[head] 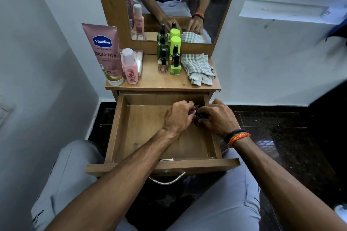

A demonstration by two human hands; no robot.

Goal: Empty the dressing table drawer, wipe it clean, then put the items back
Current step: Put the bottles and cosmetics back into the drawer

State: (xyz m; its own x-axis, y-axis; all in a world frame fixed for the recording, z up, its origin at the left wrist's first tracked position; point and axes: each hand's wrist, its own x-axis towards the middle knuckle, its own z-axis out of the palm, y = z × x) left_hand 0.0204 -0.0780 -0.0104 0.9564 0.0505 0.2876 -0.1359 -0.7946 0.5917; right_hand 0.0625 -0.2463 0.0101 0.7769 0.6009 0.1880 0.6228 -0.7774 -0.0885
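Both hands reached into the open drawer [120,127] near its back right corner. The left hand [178,117] pinched a small pink-capped item [192,112]; the right hand [217,118] curled round small dark bottles [201,116]. A checked cloth [199,68] lay at the desk's [150,80] right edge.

The drawer [120,129] is of wood-look board with a matt brown grain, and the table top [159,81] has the same finish. The drawer handle [166,181] is shiny metal. The cloth [198,68] is soft woven fabric with grey and white checks. The Vaseline tube [105,52] is smooth pink plastic with a light gloss. The green bottle [162,47] looks glossy and transparent. The floor [281,127] is dark polished stone and reflects light.
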